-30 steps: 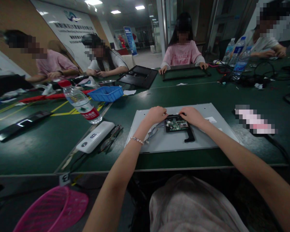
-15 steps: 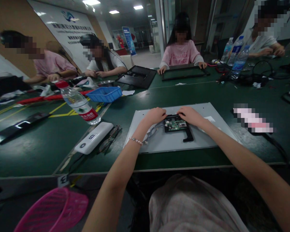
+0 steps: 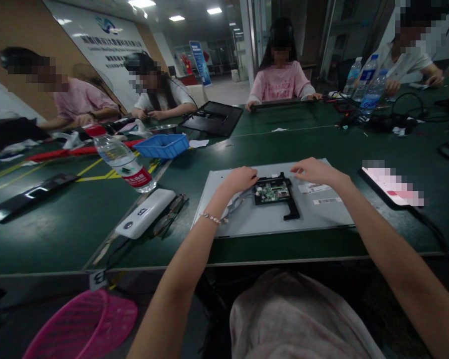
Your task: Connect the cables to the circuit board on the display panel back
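On gray panel [image 3: 247,226], we're touching black frame [image 3: 292,205], far-L corner, w/ L hand [image 3: 240,179].
L pinch unclear; R hand [image 3: 316,171] hovering just R, empty, part-open.

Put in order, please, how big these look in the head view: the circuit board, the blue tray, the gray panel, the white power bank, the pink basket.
1. Gray panel
2. Pink basket
3. Blue tray and white power bank, too alike to rank
4. Circuit board
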`<state>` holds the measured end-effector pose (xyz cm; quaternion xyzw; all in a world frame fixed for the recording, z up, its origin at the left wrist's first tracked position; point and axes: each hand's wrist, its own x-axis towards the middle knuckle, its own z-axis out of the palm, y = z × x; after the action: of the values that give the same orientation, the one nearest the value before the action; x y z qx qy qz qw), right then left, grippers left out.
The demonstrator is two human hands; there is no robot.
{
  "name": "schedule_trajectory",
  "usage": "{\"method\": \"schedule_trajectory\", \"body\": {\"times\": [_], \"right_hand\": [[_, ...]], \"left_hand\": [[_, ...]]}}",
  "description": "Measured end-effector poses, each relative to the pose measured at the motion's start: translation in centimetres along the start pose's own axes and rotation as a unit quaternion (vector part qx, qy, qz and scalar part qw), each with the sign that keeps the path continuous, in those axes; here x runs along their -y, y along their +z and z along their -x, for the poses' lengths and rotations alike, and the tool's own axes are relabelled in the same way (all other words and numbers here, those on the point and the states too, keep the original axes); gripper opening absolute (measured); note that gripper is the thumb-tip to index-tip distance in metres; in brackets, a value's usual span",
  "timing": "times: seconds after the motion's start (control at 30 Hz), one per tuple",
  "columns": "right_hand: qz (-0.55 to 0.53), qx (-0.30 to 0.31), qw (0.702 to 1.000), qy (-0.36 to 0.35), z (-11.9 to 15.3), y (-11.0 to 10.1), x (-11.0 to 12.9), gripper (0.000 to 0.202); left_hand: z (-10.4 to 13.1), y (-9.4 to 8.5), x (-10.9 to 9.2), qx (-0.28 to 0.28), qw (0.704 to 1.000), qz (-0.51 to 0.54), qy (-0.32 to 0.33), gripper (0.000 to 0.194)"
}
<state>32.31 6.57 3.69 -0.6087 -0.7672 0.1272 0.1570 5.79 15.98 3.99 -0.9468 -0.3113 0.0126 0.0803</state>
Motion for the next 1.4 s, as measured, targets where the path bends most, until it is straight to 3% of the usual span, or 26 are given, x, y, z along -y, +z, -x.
{"method": "schedule_trajectory", "body": {"times": [0.13,0.3,0.57,0.7,0.83,0.97,1.13,1.27,1.4], "right_hand": [[-0.027,0.076,0.996,0.047,0.4,-0.5,-1.9,0.027],[-0.066,0.172,0.982,0.031,0.4,-0.7,-2.4,0.028],[-0.046,0.195,0.979,0.039,0.4,-0.9,-1.8,0.018],[-0.074,0.18,0.979,0.061,0.4,-1.2,-1.7,0.018],[-0.138,0.111,0.982,0.062,0.1,-1.4,-1.3,0.02],[-0.262,0.079,0.957,0.096,0.2,-0.8,-0.7,0.025],[-0.327,0.061,0.937,0.105,1.9,0.9,0.1,0.03],[-0.37,0.032,0.92,0.127,3.0,1.7,0.1,0.029],[-0.367,0.059,0.92,0.127,3.2,1.6,0.4,0.021]], "left_hand": [[0.1,-0.2,-0.1,-0.004,1.0,-0.002,0.006,0.035],[0.1,-0.2,-0.2,0.006,1.0,-0.004,-0.003,0.034],[-0.1,-0.1,-0.2,0.013,1.0,-0.018,-0.008,0.035],[-0.1,0.0,0.0,0.009,1.0,-0.015,-0.006,0.035],[-0.1,0.2,0.1,0.009,1.0,-0.01,-0.008,0.034],[0.0,0.0,-0.1,0.007,1.0,-0.009,-0.013,0.035],[0.5,-0.7,-0.6,-0.006,0.999,-0.022,-0.046,0.04],[0.5,-1.5,-1.4,-0.069,0.996,0.014,-0.058,0.039],[0.3,-2.4,-3.1,-0.138,0.978,0.15,0.043,0.033]]}}
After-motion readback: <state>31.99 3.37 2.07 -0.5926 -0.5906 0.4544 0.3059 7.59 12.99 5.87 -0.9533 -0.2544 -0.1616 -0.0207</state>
